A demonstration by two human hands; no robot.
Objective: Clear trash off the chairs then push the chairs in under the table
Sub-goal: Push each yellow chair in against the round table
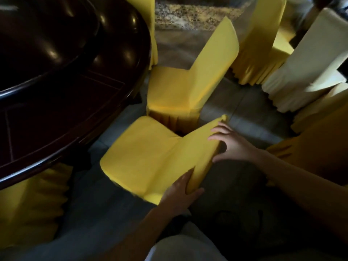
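A chair in a yellow cover [145, 155] stands right below me, its seat facing the dark round wooden table [62, 102] at the left. The seat is bare; no trash shows on it. My left hand [181, 193] grips the near end of the chair's backrest top, thumb behind and fingers in front. My right hand [228, 142] holds the far end of the same backrest, fingers curled over its top edge. A gap of grey floor lies between the seat's front and the table's rim.
A second yellow-covered chair [180, 87] stands just beyond, also bare-seated. Another yellow chair [32, 204] sits partly under the table at lower left. More yellow chairs [261, 40] and a cream-covered one [308, 61] crowd the right. Grey tiled floor [250, 113] runs between them.
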